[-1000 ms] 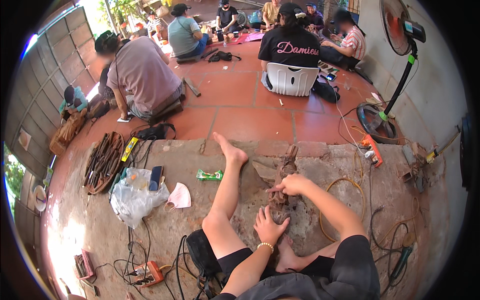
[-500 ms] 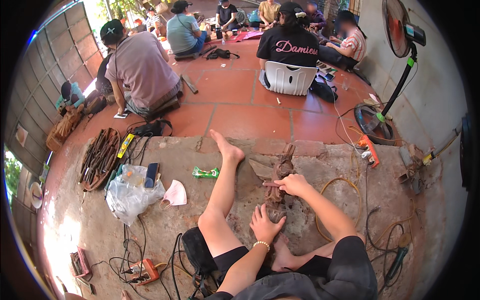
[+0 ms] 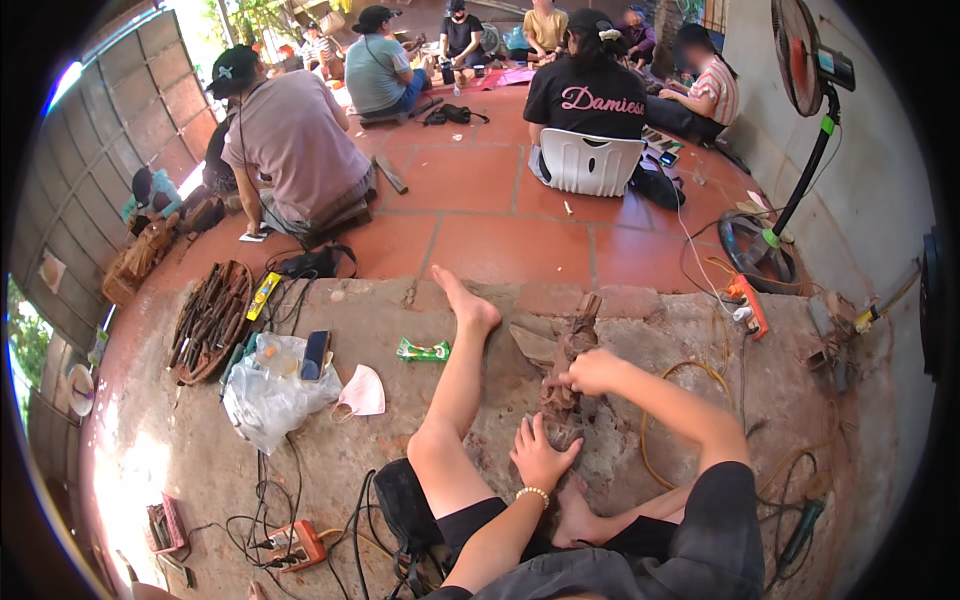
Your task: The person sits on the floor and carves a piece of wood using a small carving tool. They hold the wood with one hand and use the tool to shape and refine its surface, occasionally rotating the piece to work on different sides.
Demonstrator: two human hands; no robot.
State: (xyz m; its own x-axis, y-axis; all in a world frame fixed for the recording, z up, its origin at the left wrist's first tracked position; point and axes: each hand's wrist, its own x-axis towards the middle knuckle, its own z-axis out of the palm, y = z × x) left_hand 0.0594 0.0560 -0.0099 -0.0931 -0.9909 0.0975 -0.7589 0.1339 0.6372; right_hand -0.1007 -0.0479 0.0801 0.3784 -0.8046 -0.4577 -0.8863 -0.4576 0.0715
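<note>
A dark brown wood carving [image 3: 580, 330] of knobbly, irregular shape lies on the rough concrete between my legs. My left hand [image 3: 543, 458], with a beaded bracelet at the wrist, rests on its near, rounded end, fingers and thumb spread. Over the carving's middle, my right hand [image 3: 598, 372] is closed around a small reddish-brown strip [image 3: 556, 380]; motion blurs it, and most of the strip is hidden in the fingers. A flat piece of wood [image 3: 533, 345] lies just left of the carving.
At left are a basket [image 3: 244, 290] of carving tools, a plastic bag [image 3: 262, 405], a phone [image 3: 315, 355] and a pink mask [image 3: 362, 390]. Cables run from orange power strips [image 3: 298, 546]. A standing fan [image 3: 795, 60] is at right; several people sit on the red tiles ahead.
My right hand has shifted slightly along the carving with the strip, which now shows less. My left hand stays on the near end. The whole view has moved a little.
</note>
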